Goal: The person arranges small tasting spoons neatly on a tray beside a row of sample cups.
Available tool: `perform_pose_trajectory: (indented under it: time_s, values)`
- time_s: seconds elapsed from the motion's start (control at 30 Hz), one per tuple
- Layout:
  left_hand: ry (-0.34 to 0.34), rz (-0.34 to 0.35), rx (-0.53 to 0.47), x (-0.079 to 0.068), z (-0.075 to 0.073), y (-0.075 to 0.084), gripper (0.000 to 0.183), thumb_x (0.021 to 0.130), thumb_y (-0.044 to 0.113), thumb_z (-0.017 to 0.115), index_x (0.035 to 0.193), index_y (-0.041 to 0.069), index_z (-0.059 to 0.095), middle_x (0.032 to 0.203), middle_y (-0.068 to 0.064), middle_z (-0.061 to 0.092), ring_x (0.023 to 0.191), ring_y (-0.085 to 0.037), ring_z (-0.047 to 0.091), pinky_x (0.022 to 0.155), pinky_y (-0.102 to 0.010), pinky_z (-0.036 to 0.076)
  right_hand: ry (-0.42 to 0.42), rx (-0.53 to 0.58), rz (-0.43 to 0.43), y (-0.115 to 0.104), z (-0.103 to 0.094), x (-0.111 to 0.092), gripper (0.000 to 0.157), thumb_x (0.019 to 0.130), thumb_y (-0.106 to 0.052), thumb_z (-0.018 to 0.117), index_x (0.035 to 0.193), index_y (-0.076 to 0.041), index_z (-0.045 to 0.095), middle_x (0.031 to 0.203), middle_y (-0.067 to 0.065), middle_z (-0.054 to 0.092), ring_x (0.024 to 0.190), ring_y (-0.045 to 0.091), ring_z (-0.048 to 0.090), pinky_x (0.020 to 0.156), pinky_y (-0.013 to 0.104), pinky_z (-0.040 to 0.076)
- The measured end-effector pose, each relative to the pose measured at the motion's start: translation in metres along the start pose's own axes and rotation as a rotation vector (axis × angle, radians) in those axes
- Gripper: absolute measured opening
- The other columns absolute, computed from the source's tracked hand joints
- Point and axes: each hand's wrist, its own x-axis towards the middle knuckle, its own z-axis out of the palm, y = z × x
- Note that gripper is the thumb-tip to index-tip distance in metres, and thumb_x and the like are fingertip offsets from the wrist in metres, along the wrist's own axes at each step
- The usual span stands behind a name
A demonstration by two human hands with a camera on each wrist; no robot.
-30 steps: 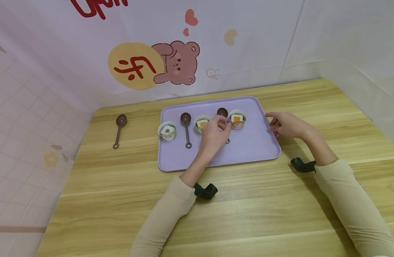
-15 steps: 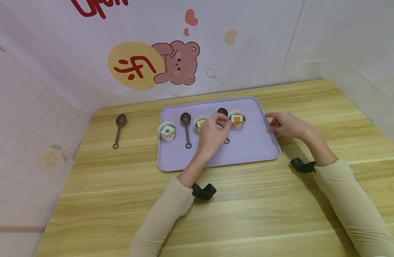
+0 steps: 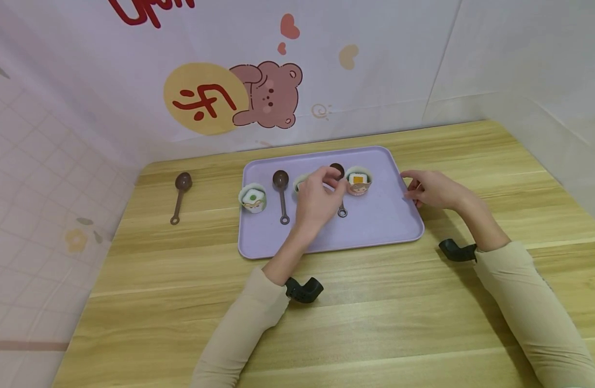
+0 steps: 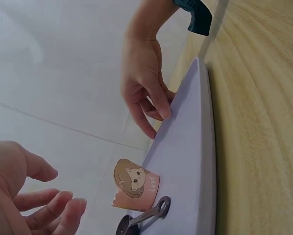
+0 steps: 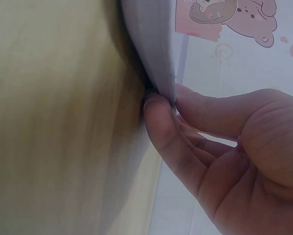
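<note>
1. Fingers of the left hand [image 3: 318,202], seen from the head camera, hang loosely spread and hold nothing. They hover just above a small paper cup [image 3: 301,185] on the lilac tray [image 3: 375,226]. Just right of the fingertips lies a brown spoon [image 3: 339,188], and past it stands a pink cup with a cartoon girl [image 3: 358,181]. Left of the fingers sit a second spoon [image 3: 281,195] and a cup with a green dot [image 3: 253,198]. A third spoon [image 3: 179,195] lies well apart on the wooden table [image 3: 326,323].

2. Risk, as a judgement: the cups are light and crowded, so a careless sweep of these fingers could tip one or knock the spoon askew.

3. Left wrist view: the left hand's fingers [image 4: 48,213] are relaxed and empty, near the pink cup [image 4: 135,185] and the spoon's ringed handle end [image 4: 158,208].

4. Right wrist view: the right hand [image 5: 225,147] pinches the tray's right edge [image 5: 154,54], thumb under, fingers on top.

5. Risk, as a judgement: if that pinch lifts or tugs, the tray may tilt and everything on it could slide.
</note>
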Motion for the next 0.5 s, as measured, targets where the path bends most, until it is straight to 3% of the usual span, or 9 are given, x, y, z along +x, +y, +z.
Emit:
perform_pose_trajectory:
  time_s: [0.3, 0.5]
  values:
    - [0.038, 0.024, 0.078, 0.000, -0.009, 0.000, 0.017, 0.093, 0.019, 0.069, 0.106, 0.008, 0.073, 0.084, -0.001, 0.070, 0.071, -0.014, 0.065, 0.067, -0.028, 0.051, -0.002, 0.003, 0.005, 0.000, 0.000, 0.000, 0.054, 0.097, 0.006, 0.060, 0.142, 0.020, 0.035, 0.097, 0.025, 0.065, 0.074, 0.027, 0.068, 0.065, 0.039, 0.060]
    - [0.056, 0.017, 0.074, 0.001, -0.015, 0.002, 0.020, 0.093, 0.019, 0.070, 0.108, 0.008, 0.073, 0.085, -0.001, 0.070, 0.070, -0.014, 0.065, 0.065, -0.028, 0.051, -0.001, 0.002, -0.001, 0.001, 0.000, 0.000, 0.054, 0.097, 0.006, 0.061, 0.142, 0.020, 0.036, 0.096, 0.024, 0.065, 0.073, 0.027, 0.068, 0.065, 0.038, 0.060]
